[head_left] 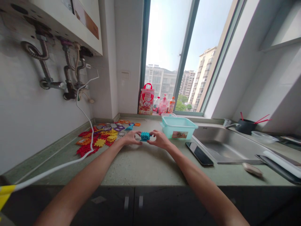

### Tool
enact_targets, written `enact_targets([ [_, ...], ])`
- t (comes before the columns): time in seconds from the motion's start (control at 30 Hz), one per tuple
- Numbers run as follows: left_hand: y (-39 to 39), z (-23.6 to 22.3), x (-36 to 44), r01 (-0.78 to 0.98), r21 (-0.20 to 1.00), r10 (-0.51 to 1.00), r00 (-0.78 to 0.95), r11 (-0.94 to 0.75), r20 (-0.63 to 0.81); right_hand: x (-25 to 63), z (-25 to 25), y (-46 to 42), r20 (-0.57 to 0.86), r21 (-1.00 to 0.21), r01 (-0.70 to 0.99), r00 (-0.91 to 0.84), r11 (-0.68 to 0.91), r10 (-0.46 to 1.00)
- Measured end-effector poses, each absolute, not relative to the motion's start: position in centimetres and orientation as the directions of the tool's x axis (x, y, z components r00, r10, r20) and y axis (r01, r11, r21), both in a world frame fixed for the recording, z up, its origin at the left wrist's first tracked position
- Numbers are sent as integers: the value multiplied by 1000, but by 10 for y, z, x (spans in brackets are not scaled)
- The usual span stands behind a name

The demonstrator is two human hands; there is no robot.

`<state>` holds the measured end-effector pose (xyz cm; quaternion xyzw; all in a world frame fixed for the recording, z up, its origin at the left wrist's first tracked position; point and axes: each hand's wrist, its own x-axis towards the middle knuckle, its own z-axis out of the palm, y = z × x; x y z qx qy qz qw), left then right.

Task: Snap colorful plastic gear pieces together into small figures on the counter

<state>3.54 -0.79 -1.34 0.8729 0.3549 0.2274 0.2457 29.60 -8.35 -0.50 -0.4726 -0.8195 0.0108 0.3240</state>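
Between my two hands, just above the counter, is a small stack of blue toothed plastic building pieces (145,136). My left hand (132,137) grips its left side with thumb and fingers. From the right, my right hand (159,138) pinches the other side. Another blue piece (129,127) lies on the counter behind my left hand. Farther left spreads a loose pile of gear-shaped pieces in red, orange, yellow, purple and grey, with a yellow gear piece (100,143) near its front. An aqua plastic tub (179,126) stands behind and right of my right hand.
A black phone (199,153) lies before the steel sink (221,142). A white hose (80,162) crosses the counter's left side. Bottles (163,105) and a pink bag (146,101) line the windowsill. Soap (252,169) and a black pot (245,126) are at the right.
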Motion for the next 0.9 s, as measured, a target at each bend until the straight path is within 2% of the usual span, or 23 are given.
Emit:
enact_targets([
  [0.17, -4, -16, 35, 510, 591, 729, 652, -625, 208, 311, 19, -93, 700, -222, 862, -186, 457, 690],
  [0.3, -4, -15, 35, 540, 578, 735, 658, -612, 164, 341, 37, -94, 799, -190, 953, 10, 236, 601],
  [0.43, -9, -11, 37, 545, 558, 727, 667, -626, 163, 375, 45, -93, 819, -216, 976, 201, -35, 538],
  [0.57, -12, -9, 39, 557, 520, 719, 673, -648, 175, 394, 43, -91, 795, -251, 953, 302, -168, 526],
  [0.77, -12, -13, 41, 567, 436, 692, 690, -699, 211, 402, 42, -88, 795, -261, 951, 310, -167, 522],
  [0.9, -17, -10, 41, 633, 248, 675, 636, -734, 374, 390, 44, -90, 892, -173, 984, 139, 41, 430],
])
